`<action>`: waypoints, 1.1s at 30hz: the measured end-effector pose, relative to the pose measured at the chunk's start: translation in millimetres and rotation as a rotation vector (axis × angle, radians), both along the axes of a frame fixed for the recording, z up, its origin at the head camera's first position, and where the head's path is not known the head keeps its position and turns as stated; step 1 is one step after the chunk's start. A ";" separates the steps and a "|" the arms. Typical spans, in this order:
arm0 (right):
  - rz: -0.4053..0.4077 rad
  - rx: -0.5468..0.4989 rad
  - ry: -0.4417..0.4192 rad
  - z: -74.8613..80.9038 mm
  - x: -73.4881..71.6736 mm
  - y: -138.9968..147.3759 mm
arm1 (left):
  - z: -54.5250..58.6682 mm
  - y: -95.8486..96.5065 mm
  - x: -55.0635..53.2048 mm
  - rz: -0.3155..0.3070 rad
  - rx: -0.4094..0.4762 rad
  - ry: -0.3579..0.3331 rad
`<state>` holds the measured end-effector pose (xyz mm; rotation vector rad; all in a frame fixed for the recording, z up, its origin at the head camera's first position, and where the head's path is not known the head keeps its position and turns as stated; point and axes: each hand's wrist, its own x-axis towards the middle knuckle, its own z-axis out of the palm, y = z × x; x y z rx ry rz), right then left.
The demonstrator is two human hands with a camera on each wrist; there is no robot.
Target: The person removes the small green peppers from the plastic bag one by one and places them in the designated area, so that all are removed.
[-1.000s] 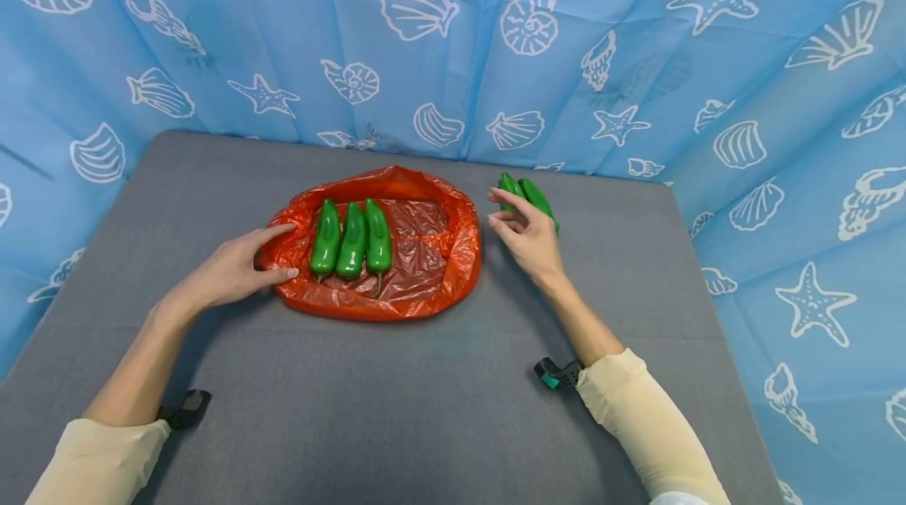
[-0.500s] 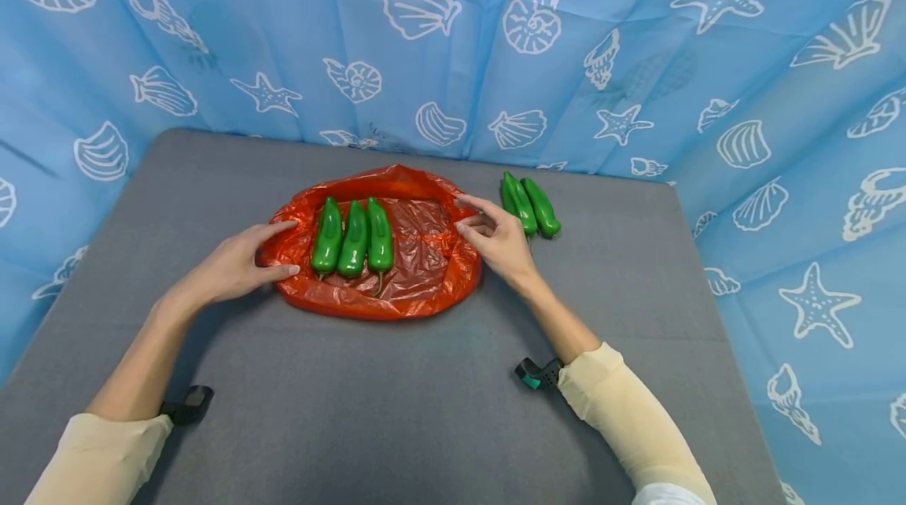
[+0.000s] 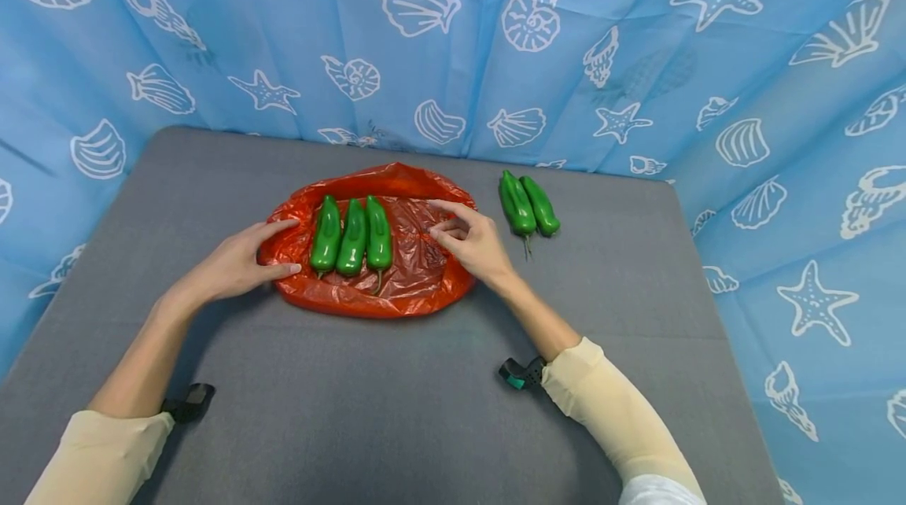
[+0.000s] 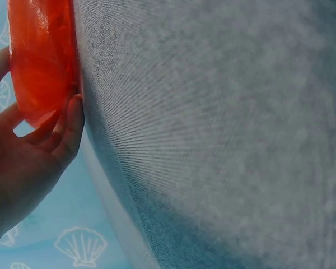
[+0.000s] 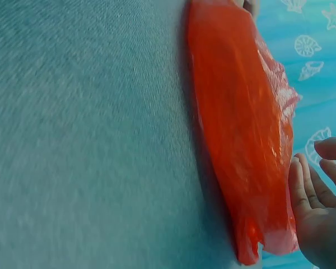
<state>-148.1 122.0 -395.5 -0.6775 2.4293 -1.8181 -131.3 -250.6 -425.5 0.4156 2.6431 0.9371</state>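
Note:
A red plastic bag (image 3: 406,307) lies spread on the table with its mouth wide and its rim raised. Three glossy green peppers (image 3: 351,241) rest side by side in its left half, stems toward me. My left hand (image 3: 237,265) holds the bag's left rim, thumb at the front and fingers farther back; the left wrist view shows its fingers (image 4: 70,126) against the red plastic. Over the bag's right side hovers my right hand (image 3: 476,245), with loosely bent fingers and nothing in them. Beyond it, two more green peppers (image 3: 518,206) lie together on the table.
The grey table (image 3: 396,403) extends in front of the bag and to both sides. A blue curtain (image 3: 297,25) printed with white shells and starfish hangs behind the table and along its sides. Dark cameras, such as the right wrist camera (image 3: 521,373), are strapped to both wrists.
My right hand has moved left, from beside the two loose peppers to above the bag's right part, and those peppers now show fully. The left hand stays on the rim.

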 end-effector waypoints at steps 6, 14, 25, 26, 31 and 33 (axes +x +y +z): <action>0.019 -0.022 -0.024 -13.1 -3.9 -8.7 | -1.2 -0.9 0.0 -0.001 -0.004 -0.004; 0.039 0.006 -0.117 -36.8 -10.0 -17.0 | 0.1 0.0 0.9 0.000 -0.009 -0.011; 0.036 0.097 -0.168 -38.9 -4.3 -37.7 | -1.1 0.4 0.4 0.007 -0.016 -0.008; 0.032 0.113 -0.169 -38.7 -4.0 -39.6 | -0.7 0.5 0.4 0.005 -0.018 -0.009; 0.019 0.193 -0.166 -38.1 -3.9 -47.0 | -0.6 0.7 0.1 0.008 -0.018 -0.016; 0.014 0.229 -0.165 -38.5 -4.1 -49.4 | -0.3 1.0 0.3 0.006 -0.019 -0.023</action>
